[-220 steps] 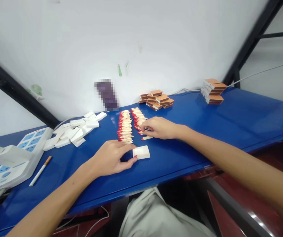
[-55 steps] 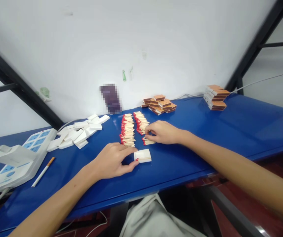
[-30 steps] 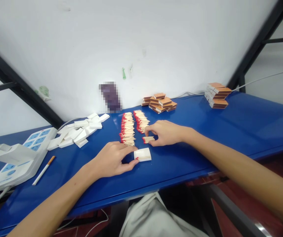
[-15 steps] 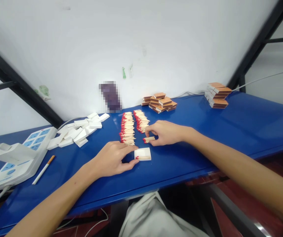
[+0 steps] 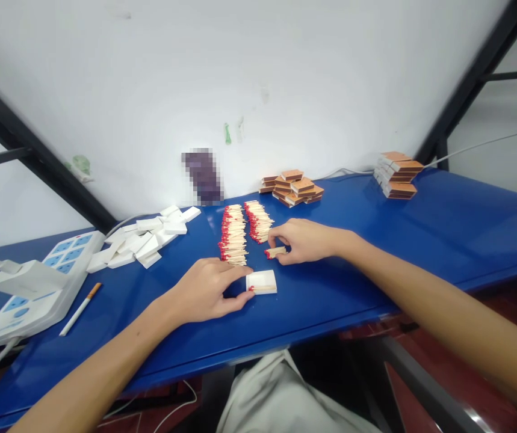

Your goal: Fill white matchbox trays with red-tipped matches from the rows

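My left hand (image 5: 210,290) grips the left end of a small white matchbox tray (image 5: 262,278) between thumb and fingers. The tray lies flat on the blue table, with a few red-tipped matches along its near side. My right hand (image 5: 297,242) is closed around a small bunch of matches (image 5: 276,252), red heads pointing left, just above and right of the tray. Beyond my hands lie two long heaps of matches, the left heap (image 5: 233,236) and the right heap (image 5: 258,222), heads all to the left. My right fingertips partly hide the bunch.
White trays (image 5: 147,236) are piled at left. Orange-brown matchbox sleeves (image 5: 293,187) sit near the wall, and more are stacked (image 5: 399,174) at far right. A power strip (image 5: 44,287) and a cigarette (image 5: 80,309) lie at left. A pixelated dark object (image 5: 204,175) leans against the wall.
My right hand and its bunch of matches have shifted very slightly right and away from me. My left hand and the tray have stayed in place.
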{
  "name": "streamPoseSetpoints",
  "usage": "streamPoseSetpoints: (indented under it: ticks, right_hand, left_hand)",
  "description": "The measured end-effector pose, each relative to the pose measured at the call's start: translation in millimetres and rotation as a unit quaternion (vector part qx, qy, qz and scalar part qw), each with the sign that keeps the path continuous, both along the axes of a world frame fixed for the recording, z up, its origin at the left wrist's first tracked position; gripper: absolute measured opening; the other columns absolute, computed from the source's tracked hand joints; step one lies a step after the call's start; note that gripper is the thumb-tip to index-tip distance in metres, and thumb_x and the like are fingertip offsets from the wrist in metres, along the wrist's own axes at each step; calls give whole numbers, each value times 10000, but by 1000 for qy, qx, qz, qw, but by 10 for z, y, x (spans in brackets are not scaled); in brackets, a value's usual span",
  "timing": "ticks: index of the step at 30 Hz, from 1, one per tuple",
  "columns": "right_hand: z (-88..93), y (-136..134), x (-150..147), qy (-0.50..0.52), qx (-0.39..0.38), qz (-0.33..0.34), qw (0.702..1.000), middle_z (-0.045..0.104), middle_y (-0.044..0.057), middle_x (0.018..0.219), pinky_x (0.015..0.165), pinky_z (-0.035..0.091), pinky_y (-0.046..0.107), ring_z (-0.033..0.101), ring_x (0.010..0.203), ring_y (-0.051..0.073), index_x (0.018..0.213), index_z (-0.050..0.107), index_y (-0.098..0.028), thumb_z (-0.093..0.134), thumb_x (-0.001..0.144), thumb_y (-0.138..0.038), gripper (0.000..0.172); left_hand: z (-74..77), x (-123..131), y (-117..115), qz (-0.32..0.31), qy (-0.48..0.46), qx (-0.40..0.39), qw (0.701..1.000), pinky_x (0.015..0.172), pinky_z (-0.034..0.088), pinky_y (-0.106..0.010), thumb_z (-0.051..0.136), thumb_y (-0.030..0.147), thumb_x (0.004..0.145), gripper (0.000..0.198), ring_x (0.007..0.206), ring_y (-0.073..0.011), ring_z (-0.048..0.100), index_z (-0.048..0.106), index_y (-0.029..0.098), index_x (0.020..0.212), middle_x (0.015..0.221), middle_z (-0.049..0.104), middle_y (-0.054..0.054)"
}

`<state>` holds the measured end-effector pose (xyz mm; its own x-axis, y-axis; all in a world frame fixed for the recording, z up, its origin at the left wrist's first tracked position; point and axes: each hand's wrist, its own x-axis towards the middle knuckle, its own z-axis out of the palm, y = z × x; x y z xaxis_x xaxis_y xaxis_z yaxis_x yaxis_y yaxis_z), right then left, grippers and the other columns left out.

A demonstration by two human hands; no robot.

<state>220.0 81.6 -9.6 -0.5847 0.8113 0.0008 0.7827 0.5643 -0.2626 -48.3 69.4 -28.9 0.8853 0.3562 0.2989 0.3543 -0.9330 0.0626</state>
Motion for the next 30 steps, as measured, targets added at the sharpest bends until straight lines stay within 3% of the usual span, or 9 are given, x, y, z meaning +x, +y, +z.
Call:
streamPoseSetpoints:
  ticks: [8,30]
  right_hand:
    - [-18,28,14,4,-8,-1,1000,585,-17,676,576,259,251,462,601,131,783,600,-206,639,763,-315,117]
    - [-12,7,-11,28,-11,13,999,568,-26,663,556,263,236,444,580,115,786,626,-190,639,752,-241,63]
  left_hand:
    - [-8,-5,5,-1,2,-1,1000,638,468,-285,573,366,958,295,604,-167,655,677,150,1130,745,722,-19]
    - [-12,-7,4,1,-2,-3,1000,637,473,-270,567,380,957,297,589,-154,650,680,162,1125,701,705,-8]
